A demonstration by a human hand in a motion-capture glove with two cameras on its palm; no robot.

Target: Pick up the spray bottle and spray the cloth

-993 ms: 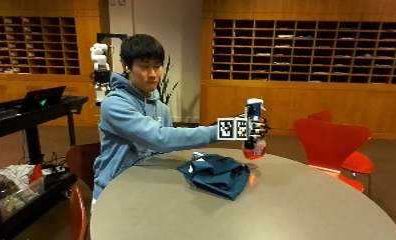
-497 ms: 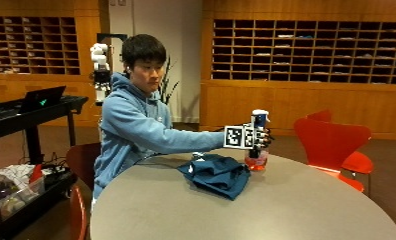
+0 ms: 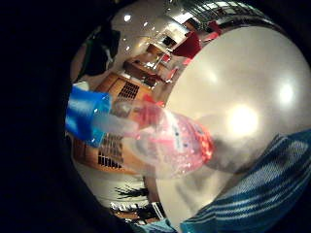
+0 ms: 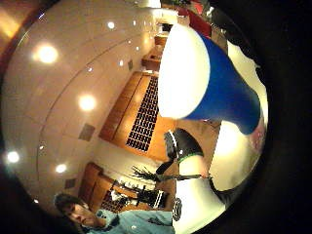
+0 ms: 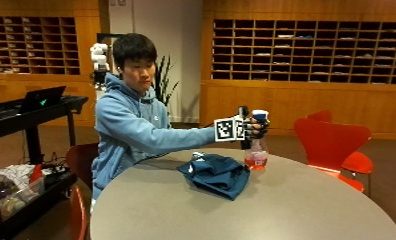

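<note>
Gripping the spray bottle (image 5: 255, 150), gloved right hand (image 5: 254, 129) curls closed.

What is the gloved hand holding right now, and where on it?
The right hand grips the spray bottle around its neck, just below the blue head.

My right hand (image 5: 254, 129) grips the spray bottle (image 5: 256, 150) near its top — its base stands on the table (image 5: 264, 210). The cloth (image 5: 215, 173) lies on the table just beside the bottle, between it and me.
</note>
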